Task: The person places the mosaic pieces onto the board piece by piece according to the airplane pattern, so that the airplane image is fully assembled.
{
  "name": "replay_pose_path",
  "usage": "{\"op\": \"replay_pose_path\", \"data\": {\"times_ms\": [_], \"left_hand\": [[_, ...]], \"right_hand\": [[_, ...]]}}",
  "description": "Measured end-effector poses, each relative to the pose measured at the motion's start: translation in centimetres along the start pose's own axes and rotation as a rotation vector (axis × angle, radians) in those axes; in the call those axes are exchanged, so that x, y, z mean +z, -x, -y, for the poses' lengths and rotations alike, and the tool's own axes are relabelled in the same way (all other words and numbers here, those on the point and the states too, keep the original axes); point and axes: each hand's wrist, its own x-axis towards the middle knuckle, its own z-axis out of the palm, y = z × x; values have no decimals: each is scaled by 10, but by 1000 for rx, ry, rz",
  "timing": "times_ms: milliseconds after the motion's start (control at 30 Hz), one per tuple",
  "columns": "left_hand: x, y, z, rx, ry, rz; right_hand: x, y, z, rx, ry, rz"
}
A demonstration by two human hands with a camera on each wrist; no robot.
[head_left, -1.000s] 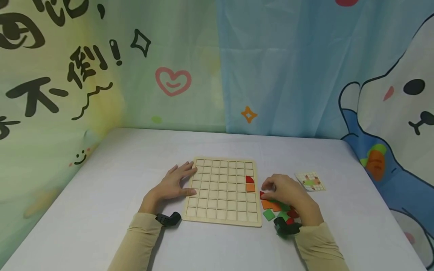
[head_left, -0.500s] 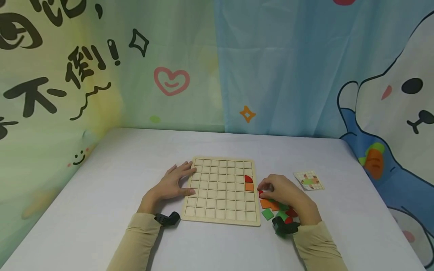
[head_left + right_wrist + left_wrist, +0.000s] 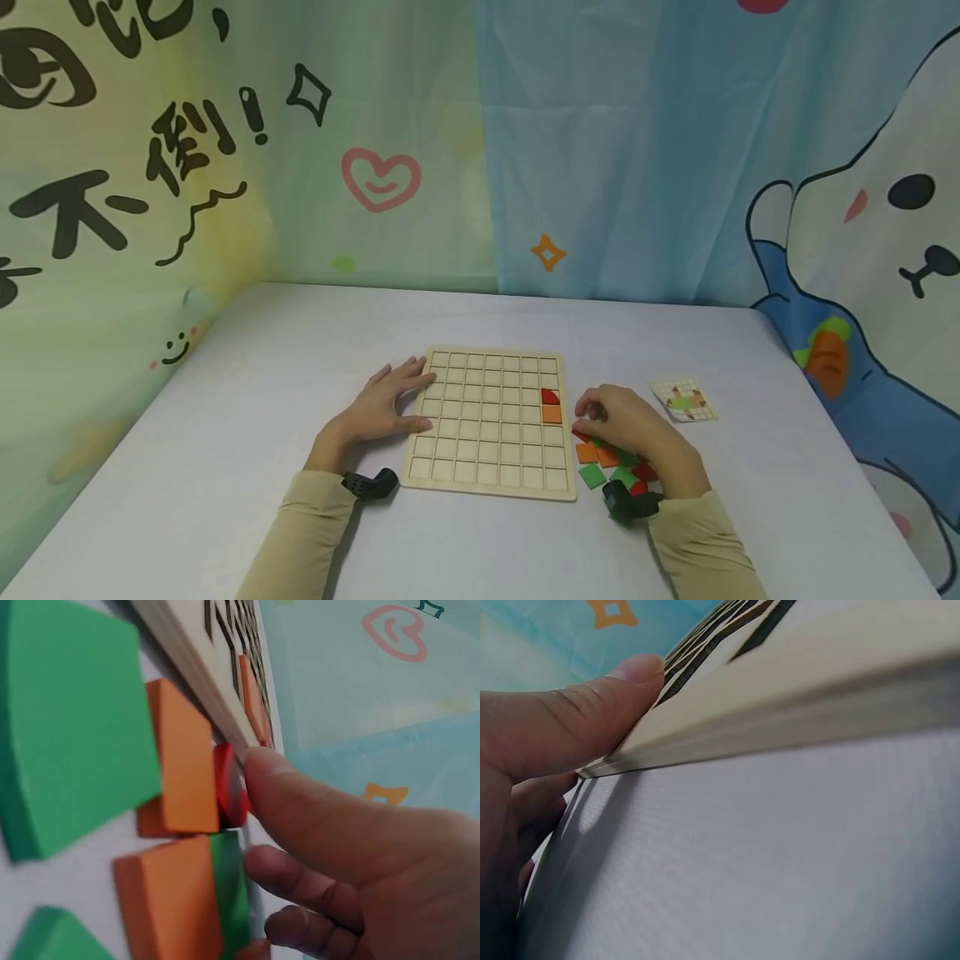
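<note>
A square wooden grid board lies on the white table. One red quarter-round tile and an orange square tile sit in adjoining cells near its right edge. My left hand rests at the board's left edge, fingers spread, thumb on the rim. My right hand hovers at the loose tiles right of the board, fingers bent. Its thumb is close by a red tile; the index fingertip is hidden in the right wrist view, so whether it pinches a tile is unclear.
Loose orange tiles, green tiles and red ones lie beneath and beside the right hand and wrist. A small card with a coloured grid pattern lies further right. Printed curtains stand behind the table.
The right hand stays over the tiles, its fingertips shifting slightly. A red tile at the thumb tip now shows lower, below the thumb. The left hand and board hold their place.
</note>
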Motion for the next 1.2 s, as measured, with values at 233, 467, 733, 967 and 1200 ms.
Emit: {"op": "replay_pose_path", "data": {"times_ms": [233,467,733,967,1200], "left_hand": [[0,0,-1,-11,-15,3],[1,-2,1,-5,-16,5],[1,-2,0,-1,-10,7],[1,0,1,-4,-4,4],[1,1,0,0,-5,3]], "right_hand": [[-3,2,1,5,-28,49],[-3,0,1,34,-16,31],[-4,1,0,63,-14,27],[-4,2,3,52,-10,47],[-3,0,5,77,26,22]]}}
